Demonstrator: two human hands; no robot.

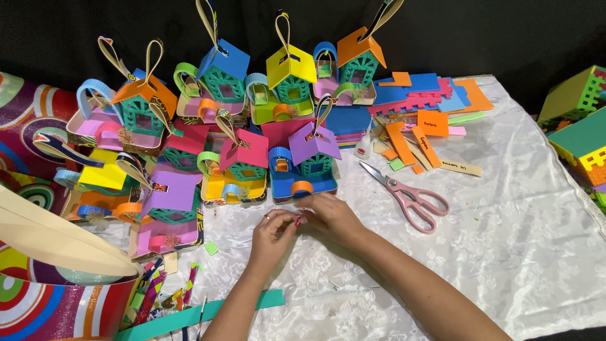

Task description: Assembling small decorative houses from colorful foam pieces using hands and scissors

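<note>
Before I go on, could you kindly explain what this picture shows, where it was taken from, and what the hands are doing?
There is no machine here: one camera worn on a person's head looks down at that person's two bare hands. The left hand and right hand meet over a white cloth-covered table, pinching a tiny reddish piece between the fingertips; what it is cannot be told. Just beyond them stands a crowd of small colourful craft houses with loop handles. Pink-handled scissors lie to the right, with stacked foam sheets and orange strips behind. A long teal strip lies near the left forearm.
</note>
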